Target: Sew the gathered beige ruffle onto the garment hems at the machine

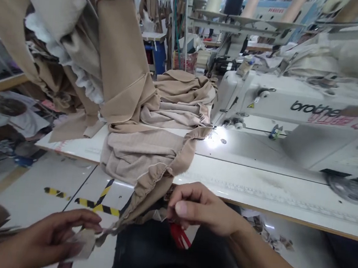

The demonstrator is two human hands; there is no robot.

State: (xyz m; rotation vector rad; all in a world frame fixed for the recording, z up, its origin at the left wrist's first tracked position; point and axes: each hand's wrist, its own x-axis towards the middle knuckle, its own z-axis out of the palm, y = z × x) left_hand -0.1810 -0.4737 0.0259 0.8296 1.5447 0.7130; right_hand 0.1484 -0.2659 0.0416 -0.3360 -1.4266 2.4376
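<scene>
Left hand pinches a pale fabric scrap, lower left. Right hand closed narrow, just beside the gathered tan garment on the white sewing table; red-handled tool below it. Blue bin, upper centre, contents hidden.

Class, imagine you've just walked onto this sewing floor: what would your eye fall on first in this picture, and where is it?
A white Brother sewing machine dominates the right side, behind a white work table. Left of centre, a heap of beige fabric spills over the table's front edge. At the bottom, the left hand pinches a pale fabric scrap, while the right hand hovers above a small red object.
</scene>
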